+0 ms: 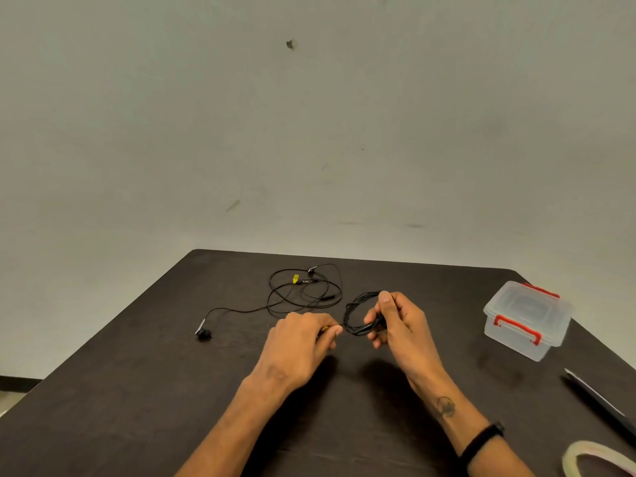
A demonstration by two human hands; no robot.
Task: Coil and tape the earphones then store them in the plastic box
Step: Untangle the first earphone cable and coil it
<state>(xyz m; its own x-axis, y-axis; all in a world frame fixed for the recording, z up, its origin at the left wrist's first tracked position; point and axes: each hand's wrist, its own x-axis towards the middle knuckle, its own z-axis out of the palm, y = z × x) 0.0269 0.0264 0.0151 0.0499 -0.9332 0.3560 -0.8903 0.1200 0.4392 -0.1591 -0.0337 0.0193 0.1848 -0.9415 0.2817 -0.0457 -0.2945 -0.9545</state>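
Observation:
A coil of black earphone cable (pixel 358 313) hangs above the dark table (pixel 137 390), gripped by my right hand (pixel 401 321) between thumb and fingers. My left hand (pixel 303 339) pinches the cable's end, with a bit of yellow showing, just left of the coil. A second pair of black earphones (pixel 303 292) with a yellow tag lies loose on the table behind my hands, one earbud (pixel 203 333) trailing out to the left. The clear plastic box (pixel 526 320) with red latches stands shut at the right. A roll of clear tape (pixel 599 459) lies at the bottom right corner.
A long dark pen-like tool (pixel 599 401) lies between the box and the tape roll near the table's right edge. A plain wall rises behind the table's far edge.

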